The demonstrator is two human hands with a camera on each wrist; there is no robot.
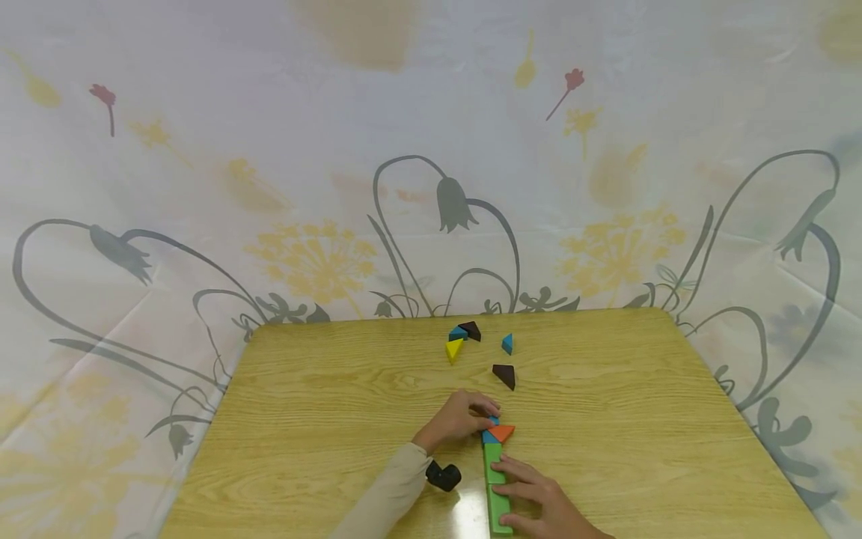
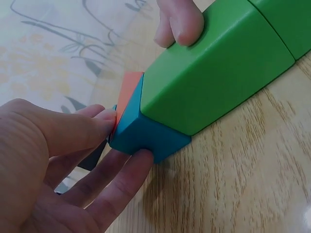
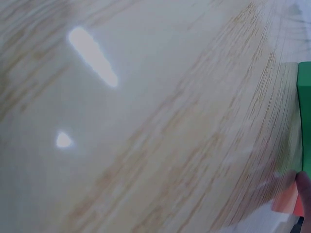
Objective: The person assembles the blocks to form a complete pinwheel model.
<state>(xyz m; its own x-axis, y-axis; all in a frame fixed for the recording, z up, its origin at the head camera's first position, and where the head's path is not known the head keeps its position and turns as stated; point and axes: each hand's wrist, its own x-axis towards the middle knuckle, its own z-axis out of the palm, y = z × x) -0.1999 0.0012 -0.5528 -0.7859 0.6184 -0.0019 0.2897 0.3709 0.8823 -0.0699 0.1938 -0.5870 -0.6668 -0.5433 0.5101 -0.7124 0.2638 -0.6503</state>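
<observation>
A row of green blocks point(image 1: 494, 468) lies on the table, with a blue triangular block point(image 2: 138, 131) against its far end. An orange triangular block point(image 1: 501, 434) sits beside that blue block. My left hand point(image 1: 459, 418) is at this far end, its thumb and fingers pinching around a second, smaller blue piece point(image 1: 494, 419), mostly hidden by the fingers. Two of its other fingertips touch the side of the nearer blue block. My right hand point(image 1: 545, 500) rests its spread fingertips along the right side of the green row.
Farther back lie a dark brown block point(image 1: 504, 376), a small blue triangle point(image 1: 508, 343), a yellow triangle point(image 1: 454, 349), and another blue block point(image 1: 458, 333) against a second dark brown one point(image 1: 472, 330). A black device point(image 1: 443, 475) is by the left sleeve. A flower-printed sheet point(image 1: 431, 247) hangs behind the table.
</observation>
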